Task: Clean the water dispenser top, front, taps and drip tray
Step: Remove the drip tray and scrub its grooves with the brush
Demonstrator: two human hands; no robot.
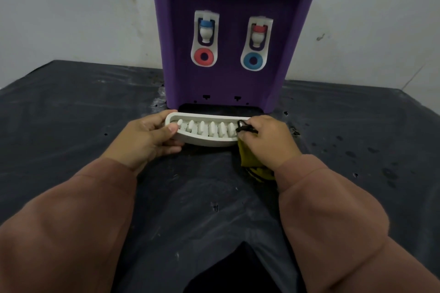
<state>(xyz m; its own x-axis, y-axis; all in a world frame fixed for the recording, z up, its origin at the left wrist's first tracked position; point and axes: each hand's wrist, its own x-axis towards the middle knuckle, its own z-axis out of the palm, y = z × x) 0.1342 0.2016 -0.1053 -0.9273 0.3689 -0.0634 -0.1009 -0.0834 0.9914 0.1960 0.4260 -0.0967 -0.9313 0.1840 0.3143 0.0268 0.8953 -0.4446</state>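
A purple water dispenser [228,78] stands against the wall, with two white taps: the left tap [206,31] has a blue cap, the right tap [258,35] a red cap. The white slotted drip tray [207,141] is out of its slot and lies on the table just in front of the dispenser's base. My left hand [152,138] grips the tray's left end, thumb on the grille. My right hand [266,135] holds a yellow cloth with a black edge [247,162] at the tray's right end. The dispenser's top is out of view.
The table is covered with a dark plastic sheet [71,114] with small holes and wet spots on the right. A white wall [71,7] rises right behind the dispenser. Both arms wear brown sleeves.
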